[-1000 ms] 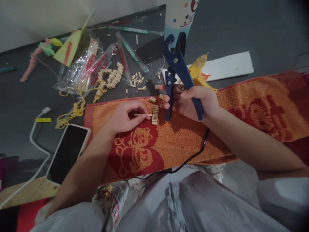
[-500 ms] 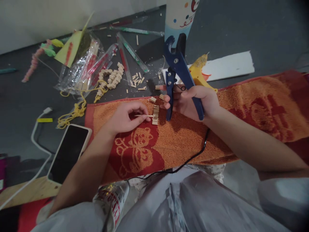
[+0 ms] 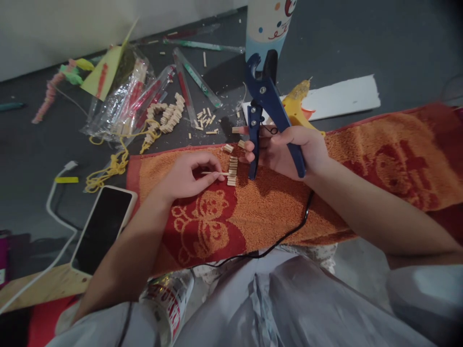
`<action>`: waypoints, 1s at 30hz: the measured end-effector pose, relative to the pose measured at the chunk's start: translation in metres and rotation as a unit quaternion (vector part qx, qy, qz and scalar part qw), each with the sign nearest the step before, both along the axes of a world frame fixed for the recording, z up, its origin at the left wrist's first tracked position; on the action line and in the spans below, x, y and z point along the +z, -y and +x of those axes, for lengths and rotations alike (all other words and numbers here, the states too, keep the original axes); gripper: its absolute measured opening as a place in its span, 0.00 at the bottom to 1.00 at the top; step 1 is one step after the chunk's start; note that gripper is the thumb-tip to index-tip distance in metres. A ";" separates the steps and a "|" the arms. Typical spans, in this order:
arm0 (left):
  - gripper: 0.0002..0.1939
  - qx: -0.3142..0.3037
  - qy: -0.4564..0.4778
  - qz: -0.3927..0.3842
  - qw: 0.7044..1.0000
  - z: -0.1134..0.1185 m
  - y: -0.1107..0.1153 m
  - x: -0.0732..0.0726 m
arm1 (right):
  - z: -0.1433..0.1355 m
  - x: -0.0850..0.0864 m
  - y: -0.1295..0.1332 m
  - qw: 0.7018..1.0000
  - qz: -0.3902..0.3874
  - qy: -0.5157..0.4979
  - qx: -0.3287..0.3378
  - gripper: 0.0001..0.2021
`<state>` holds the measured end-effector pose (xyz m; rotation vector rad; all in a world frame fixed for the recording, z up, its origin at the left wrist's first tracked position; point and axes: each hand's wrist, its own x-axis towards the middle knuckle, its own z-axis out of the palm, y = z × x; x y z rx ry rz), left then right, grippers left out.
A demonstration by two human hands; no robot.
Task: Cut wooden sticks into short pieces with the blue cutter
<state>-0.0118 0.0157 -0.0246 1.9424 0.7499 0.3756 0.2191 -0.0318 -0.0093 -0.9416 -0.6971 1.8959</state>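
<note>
My left hand [image 3: 197, 176] pinches a thin wooden stick [image 3: 224, 173] whose right end touches a short row of small cut wooden pieces [image 3: 233, 166] on the orange towel [image 3: 275, 212]. In my right hand [image 3: 300, 147] is a blue hand cutter [image 3: 265, 91], held upright with its handles spread and its jaws pointing away from me. A few joined wooden pieces [image 3: 227, 148] lie near the right fingertips, at the towel's far edge. One more small wooden piece [image 3: 237, 130] is by the right forefinger.
Beyond the towel lie loose wooden bits [image 3: 205, 118], a beaded wooden chain [image 3: 171, 114], yellow yarn [image 3: 112, 168] and a clear plastic bag [image 3: 119, 106]. A yellow glue gun [image 3: 296, 108] rests by a white board [image 3: 343, 99]; a patterned cup [image 3: 267, 33] stands behind. A phone [image 3: 104, 229] lies left.
The whole view has shifted very slightly. Both hands, the stick and the cutter keep nearly the same positions.
</note>
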 end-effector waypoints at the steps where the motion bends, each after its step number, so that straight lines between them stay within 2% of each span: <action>1: 0.07 0.000 0.000 0.001 1.000 0.000 0.000 0.000 | 0.000 0.001 0.000 1.000 -0.004 0.004 0.001 0.08; 15: 0.08 -0.006 -0.004 0.004 1.000 0.000 0.000 0.001 | 0.003 0.001 0.000 0.999 -0.032 -0.005 0.002 0.15; 21: 0.06 -0.004 -0.004 0.008 1.000 -0.001 -0.001 0.001 | 0.004 0.005 -0.001 0.999 -0.036 -0.014 -0.007 0.12; 25: 0.06 0.035 -0.025 0.084 0.995 0.001 -0.001 -0.003 | 0.006 0.004 -0.001 0.998 -0.038 -0.053 -0.010 0.14; 30: 0.04 0.106 -0.047 0.211 0.971 0.007 -0.001 -0.009 | 0.007 -0.001 -0.004 0.996 -0.045 -0.072 0.001 0.19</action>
